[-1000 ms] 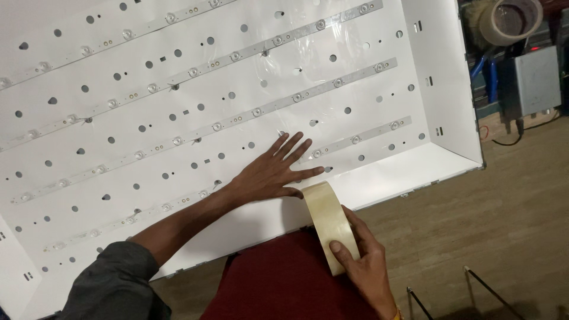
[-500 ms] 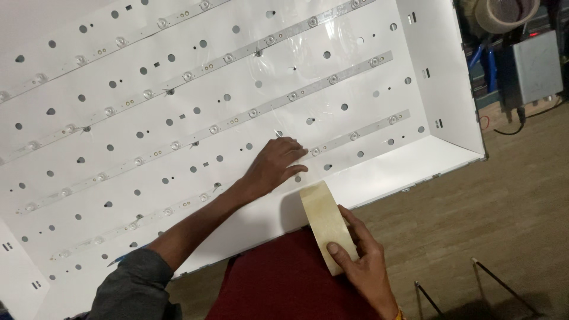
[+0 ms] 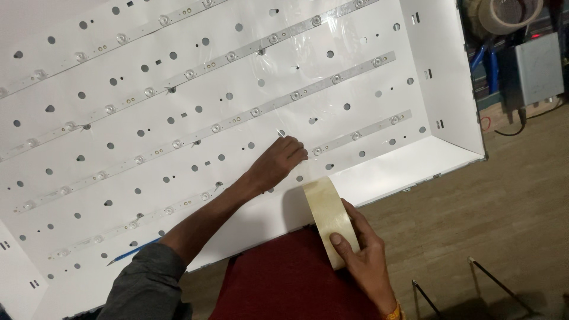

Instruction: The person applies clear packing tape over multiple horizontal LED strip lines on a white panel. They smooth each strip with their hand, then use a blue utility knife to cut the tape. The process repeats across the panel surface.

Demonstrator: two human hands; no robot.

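The right hand (image 3: pixel 364 258) grips a cream, wide roll of tape (image 3: pixel 329 216) at the white panel's (image 3: pixel 391 172) near edge; the left hand (image 3: pixel 277 163), fingers curled, presses the panel.

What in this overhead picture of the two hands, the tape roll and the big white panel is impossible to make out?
All in the head view:
- Left hand: its fingertips curl down onto the white panel, hiding what they pinch or press.
- Tape roll: the right hand covers its lower end; any loose tape end is too faint to see.
- Panel: cut off by the top and left edges.
- Second roll, top right: cropped by the top edge.
- Blue tool: partly under the left sleeve.
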